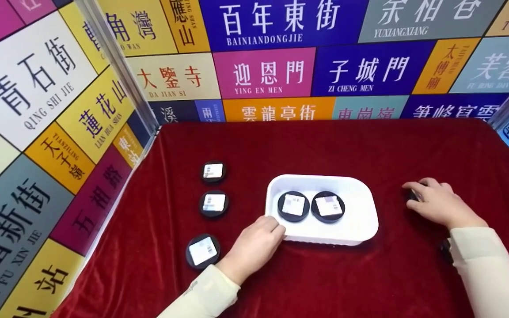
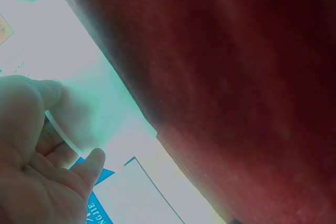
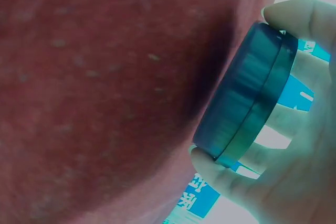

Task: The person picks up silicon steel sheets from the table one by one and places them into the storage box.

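A white plastic tub [image 1: 357, 221] sits on the red cloth, with two round black lidded containers, one at its left [image 1: 293, 206] and one at its middle [image 1: 328, 206], lying label up inside. My left hand [image 1: 254, 245] grips the tub's near left corner; in the left wrist view the left hand [image 2: 42, 150] has its thumb and fingers about the washed-out pale rim. To the right of the tub, my right hand [image 1: 442, 203] holds another round black container [image 3: 247, 95] by its sides, thumb and fingers across its width, close to the cloth. Its label is out of sight.
Left of the tub, three more black containers with white labels stand in a rough column: far [image 1: 213, 171], middle [image 1: 214, 203] and near [image 1: 203, 251]. Red cloth [image 1: 325, 278] covers the table. Colourful sign panels [image 1: 263, 73] rise behind and at both sides.
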`<state>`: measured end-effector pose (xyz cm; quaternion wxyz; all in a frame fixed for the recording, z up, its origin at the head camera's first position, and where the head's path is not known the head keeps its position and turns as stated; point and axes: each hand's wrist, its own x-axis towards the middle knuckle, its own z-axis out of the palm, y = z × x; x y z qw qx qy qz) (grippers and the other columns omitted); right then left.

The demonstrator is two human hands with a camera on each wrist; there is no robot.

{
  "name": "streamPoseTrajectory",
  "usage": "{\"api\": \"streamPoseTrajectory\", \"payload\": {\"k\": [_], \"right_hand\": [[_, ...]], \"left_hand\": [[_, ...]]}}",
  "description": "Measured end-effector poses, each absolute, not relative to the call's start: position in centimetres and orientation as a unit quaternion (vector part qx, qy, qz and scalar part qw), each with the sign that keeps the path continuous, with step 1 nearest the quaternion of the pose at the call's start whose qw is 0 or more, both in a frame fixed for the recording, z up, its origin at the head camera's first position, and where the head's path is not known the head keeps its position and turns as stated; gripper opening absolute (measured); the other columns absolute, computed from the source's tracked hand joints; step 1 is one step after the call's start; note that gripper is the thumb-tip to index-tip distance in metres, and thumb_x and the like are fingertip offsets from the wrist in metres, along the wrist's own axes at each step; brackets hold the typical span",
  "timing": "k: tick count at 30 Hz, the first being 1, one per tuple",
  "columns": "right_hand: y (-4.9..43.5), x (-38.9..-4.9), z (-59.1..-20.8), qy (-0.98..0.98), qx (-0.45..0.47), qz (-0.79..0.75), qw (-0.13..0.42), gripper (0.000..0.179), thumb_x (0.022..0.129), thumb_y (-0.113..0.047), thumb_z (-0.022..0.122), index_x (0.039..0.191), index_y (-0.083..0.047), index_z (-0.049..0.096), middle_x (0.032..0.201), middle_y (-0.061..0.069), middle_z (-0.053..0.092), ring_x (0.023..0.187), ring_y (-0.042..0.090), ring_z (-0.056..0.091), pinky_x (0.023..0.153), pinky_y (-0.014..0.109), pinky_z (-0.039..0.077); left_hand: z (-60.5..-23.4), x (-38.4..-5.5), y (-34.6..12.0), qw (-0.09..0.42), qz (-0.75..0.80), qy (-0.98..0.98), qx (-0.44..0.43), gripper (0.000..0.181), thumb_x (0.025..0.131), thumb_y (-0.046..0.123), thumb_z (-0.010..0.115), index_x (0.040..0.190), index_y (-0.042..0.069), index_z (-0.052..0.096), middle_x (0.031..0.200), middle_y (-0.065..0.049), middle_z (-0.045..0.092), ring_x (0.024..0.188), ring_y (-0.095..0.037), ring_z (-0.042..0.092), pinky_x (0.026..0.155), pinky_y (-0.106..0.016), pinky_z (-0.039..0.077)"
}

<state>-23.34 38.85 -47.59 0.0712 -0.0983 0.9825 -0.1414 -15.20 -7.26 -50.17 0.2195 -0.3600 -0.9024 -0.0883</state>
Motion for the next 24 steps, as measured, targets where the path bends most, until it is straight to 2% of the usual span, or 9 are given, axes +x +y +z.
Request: {"api": "streamPoseTrajectory", "payload": {"k": [8, 18, 24], "right_hand": [[38.2, -23.1, -46.4, 0.982, -0.095, -0.146, 0.073, 0.045, 0.098, -0.030, 0.053, 0.138, -0.008, 0.053, 0.133, 0.031, 0.042, 0.112, 0.054, 0.037, 0.091, 0.068, 0.039], [37.5, -22.8, -45.3, 0.986, -0.083, -0.128, 0.063, 0.052, 0.099, -0.045, 0.051, 0.139, -0.012, 0.052, 0.129, 0.028, 0.044, 0.112, 0.050, 0.037, 0.084, 0.066, 0.043], [37.2, -22.7, -44.8, 0.988, -0.080, -0.118, 0.057, 0.053, 0.099, -0.048, 0.051, 0.138, -0.013, 0.053, 0.127, 0.027, 0.045, 0.110, 0.049, 0.038, 0.082, 0.064, 0.044]], "left_hand": [[-50.0, -15.0, -7.3, 0.212, -0.091, -0.906, -0.356, 0.016, 0.101, 0.022, 0.061, 0.086, 0.014, 0.062, 0.088, 0.002, 0.061, 0.090, -0.016, 0.060, 0.079, -0.027, 0.053], [-49.9, -14.9, -7.3, 0.218, -0.086, -0.905, -0.356, 0.015, 0.100, 0.022, 0.062, 0.087, 0.014, 0.062, 0.088, 0.002, 0.061, 0.089, -0.016, 0.060, 0.079, -0.027, 0.053], [-49.8, -14.9, -7.2, 0.215, -0.086, -0.905, -0.357, 0.015, 0.100, 0.021, 0.061, 0.087, 0.014, 0.062, 0.088, 0.002, 0.062, 0.089, -0.016, 0.060, 0.079, -0.027, 0.053]]}}
